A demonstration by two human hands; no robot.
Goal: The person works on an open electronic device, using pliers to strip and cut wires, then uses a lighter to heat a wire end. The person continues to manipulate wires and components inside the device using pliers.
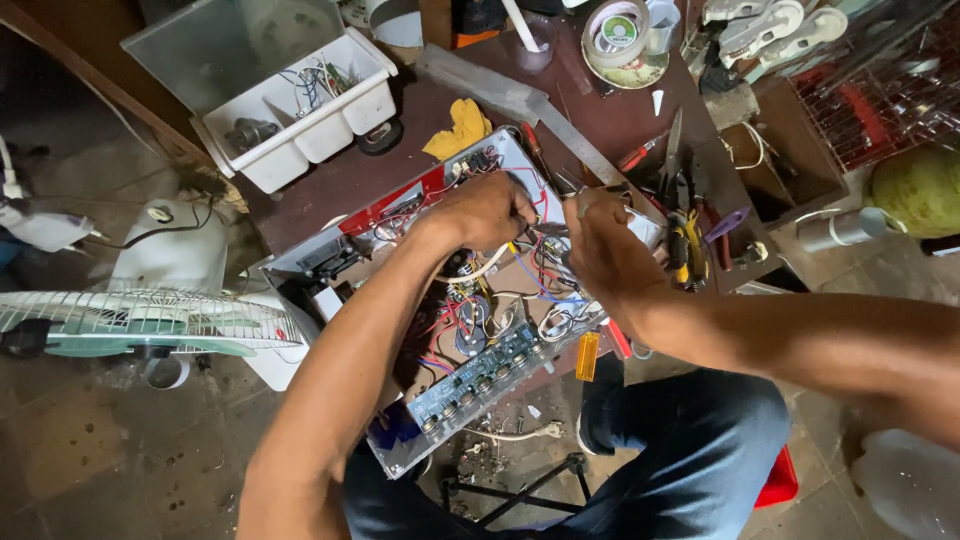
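Note:
An opened electronic chassis [400,215] lies tilted on a low brown table [345,175], full of coloured wires and a long green circuit board [480,375] along its near edge. My left hand [485,210] reaches into the middle of it, fingers pinched on a bundle of wires [535,240]. My right hand [600,245] is closed beside it over the same wire bundle, and a thin metal tool tip shows near its thumb. What the right hand grips is partly hidden.
A white divided bin [310,105] with small parts sits at the table's back left, a yellow cloth [462,128] beside it. Pliers and screwdrivers [680,215] lie right of the chassis. A tape roll [617,32] is at the back. A fan grille [140,320] stands on the floor, left.

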